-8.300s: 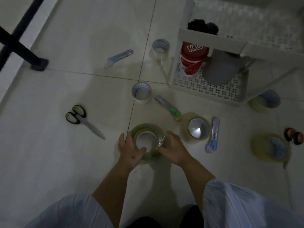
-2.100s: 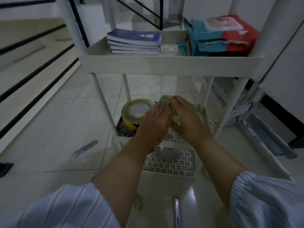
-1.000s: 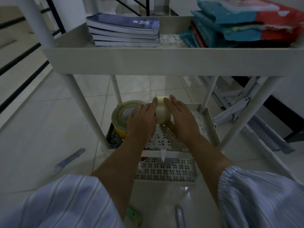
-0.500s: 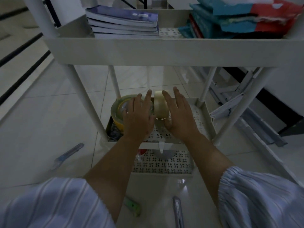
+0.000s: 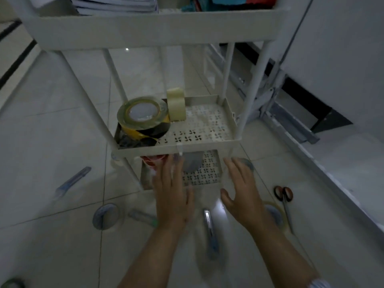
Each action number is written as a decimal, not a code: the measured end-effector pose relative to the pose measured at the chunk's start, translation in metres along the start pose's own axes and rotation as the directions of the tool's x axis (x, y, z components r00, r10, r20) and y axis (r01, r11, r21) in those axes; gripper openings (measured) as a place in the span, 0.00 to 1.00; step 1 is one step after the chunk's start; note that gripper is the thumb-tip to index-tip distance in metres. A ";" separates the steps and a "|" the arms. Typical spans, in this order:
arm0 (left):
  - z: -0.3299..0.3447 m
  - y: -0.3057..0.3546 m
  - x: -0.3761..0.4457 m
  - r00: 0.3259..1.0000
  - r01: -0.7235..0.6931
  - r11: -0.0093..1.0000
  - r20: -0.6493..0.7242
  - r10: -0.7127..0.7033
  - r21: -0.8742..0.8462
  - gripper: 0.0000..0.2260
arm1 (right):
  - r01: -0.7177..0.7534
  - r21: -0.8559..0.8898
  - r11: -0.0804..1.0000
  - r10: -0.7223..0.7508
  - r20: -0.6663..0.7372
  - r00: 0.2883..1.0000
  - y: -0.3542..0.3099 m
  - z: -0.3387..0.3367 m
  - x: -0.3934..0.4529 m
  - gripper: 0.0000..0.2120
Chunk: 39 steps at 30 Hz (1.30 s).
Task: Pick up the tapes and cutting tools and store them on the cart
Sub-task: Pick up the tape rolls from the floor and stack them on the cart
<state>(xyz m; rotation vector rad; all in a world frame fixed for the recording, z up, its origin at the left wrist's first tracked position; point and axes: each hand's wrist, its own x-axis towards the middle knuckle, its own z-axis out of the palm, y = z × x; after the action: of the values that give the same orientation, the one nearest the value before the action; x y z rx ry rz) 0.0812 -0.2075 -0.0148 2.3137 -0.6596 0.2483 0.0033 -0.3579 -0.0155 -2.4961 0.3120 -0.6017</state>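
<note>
head view: pale tape roll (image 5: 176, 104) on edge on cart (image 5: 207, 140); hands (image 5: 207, 196) spread, empty.

A tiled home room; white cart (image 5: 158, 32) stacked with notebooks (image 5: 116, 5).

Dim, bluish; hands (image 5: 207, 196) motion-blurred; wide-angle edge distortion.

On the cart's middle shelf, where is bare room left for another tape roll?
The middle shelf is bare across its right half, from the upright pale tape roll to the right wall, and along the front edge. The left end is crowded: a clear tape roll sits stacked on a yellow-black roll.
</note>
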 end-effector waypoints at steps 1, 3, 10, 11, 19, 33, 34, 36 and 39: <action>0.008 0.006 -0.014 0.998 0.020 1.000 0.058 -0.020 -0.009 0.27 | -0.043 -0.010 0.999 0.043 0.024 0.999 0.008 -0.001 -0.014 0.38; 0.026 0.020 -0.042 0.987 0.025 1.000 0.157 -0.024 -0.007 0.26 | -0.135 -0.045 0.990 0.137 0.050 0.989 0.030 -0.005 -0.043 0.38; 0.089 0.051 -0.114 0.916 0.021 0.996 0.401 0.018 -0.091 0.27 | -0.424 0.001 0.905 0.421 0.131 0.898 0.097 -0.013 -0.110 0.32; 0.098 0.051 -0.124 0.900 0.010 0.996 0.436 0.029 -0.086 0.27 | -0.428 0.025 0.903 0.422 0.127 0.898 0.105 -0.013 -0.118 0.31; 0.147 0.074 -0.128 0.743 0.045 0.994 0.668 0.032 -0.098 0.29 | -0.607 0.127 0.784 0.592 0.137 0.794 0.164 -0.009 -0.151 0.30; 0.207 0.080 -0.110 0.583 0.249 0.959 0.811 -0.038 -0.134 0.42 | -0.795 0.292 0.532 0.740 0.296 0.604 0.185 -0.005 -0.136 0.21; 0.209 0.081 -0.109 0.589 0.269 0.954 0.807 -0.054 -0.132 0.41 | -0.786 0.301 0.540 0.737 0.282 0.614 0.183 -0.006 -0.135 0.16; 0.212 0.084 -0.108 0.625 0.347 0.923 0.775 -0.097 -0.165 0.39 | -0.771 0.348 0.533 0.738 0.254 0.625 0.177 -0.010 -0.132 0.09; 0.208 0.086 -0.109 0.687 0.427 0.870 0.714 -0.134 -0.248 0.38 | -0.749 0.407 0.523 0.746 0.207 0.633 0.161 -0.016 -0.129 0.12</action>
<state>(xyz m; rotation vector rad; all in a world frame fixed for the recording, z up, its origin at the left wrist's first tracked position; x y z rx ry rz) -0.0587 -0.3600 -0.1549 2.0183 -0.5928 -0.8668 -0.1320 -0.4536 -0.1392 -1.6466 1.0524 -0.2414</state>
